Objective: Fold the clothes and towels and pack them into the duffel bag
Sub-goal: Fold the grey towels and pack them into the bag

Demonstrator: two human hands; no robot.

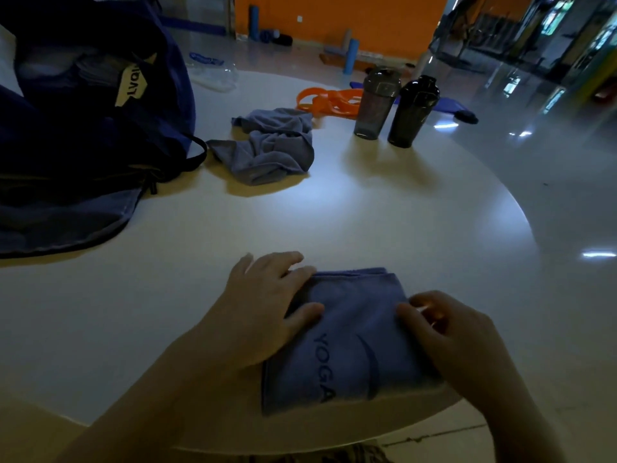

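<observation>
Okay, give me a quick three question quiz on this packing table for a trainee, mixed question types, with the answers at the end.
1. True or false: the folded blue towel under the left hand and right hand reads YOGA.
2. How many dark shaker bottles stand on the white table?
3. The crumpled grey cloth lies: A) inside the duffel bag; B) on the table between bag and bottles; C) on the floor.

Key: 1 true; 2 two; 3 B.
</observation>
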